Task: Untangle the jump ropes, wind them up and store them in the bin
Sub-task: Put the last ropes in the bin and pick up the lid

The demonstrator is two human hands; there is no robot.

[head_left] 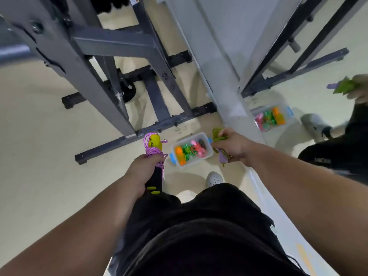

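Left hand (143,168), 8 o'clock of the bin (196,162), gripped the wound pink rope (152,152) by its handles. Right hand (232,146), 3 o'clock, clutched the bundled green rope (218,134). Both were kept coiled, probably for dropping in. The bin sat on the floor, ropes inside.

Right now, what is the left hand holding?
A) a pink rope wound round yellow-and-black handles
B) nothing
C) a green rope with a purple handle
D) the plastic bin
A: the left hand grips yellow-and-black handles with the pink rope wound round them; the green rope is in the right hand.
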